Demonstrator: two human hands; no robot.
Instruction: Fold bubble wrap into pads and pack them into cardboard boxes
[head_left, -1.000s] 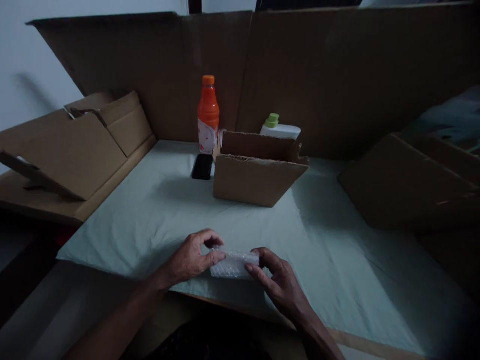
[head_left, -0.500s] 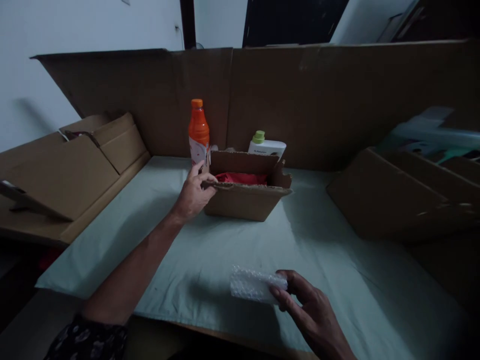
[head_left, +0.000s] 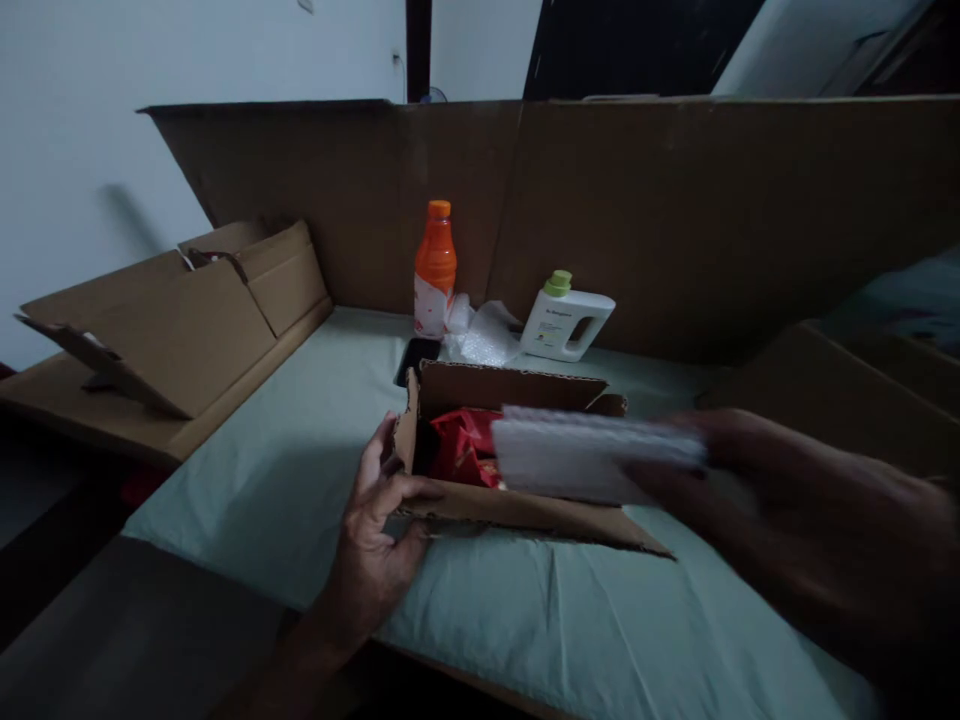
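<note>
My left hand (head_left: 379,530) grips the near left corner of a small open cardboard box (head_left: 517,510), fingers along its side and front rim. Inside the box lies a crinkled red packet (head_left: 463,440), partly covered from view. Over the box's right half, my right hand (head_left: 780,510), smeared by motion, holds a bubble-wrapped item (head_left: 570,450) by its right end. The wrap hides what is within.
Behind the box stand an orange bottle (head_left: 435,265), loose bubble wrap (head_left: 487,335), a dark phone-like slab (head_left: 416,358) and a white jug with a green cap (head_left: 559,325). Larger cardboard boxes flank the cloth, left (head_left: 157,350) and right (head_left: 840,380). A cardboard wall (head_left: 637,210) rises behind.
The small box has come nearer, with my left hand now around its corner. My right hand has raised the bubble-wrapped item from above the cloth to over the box. The view has shifted.
</note>
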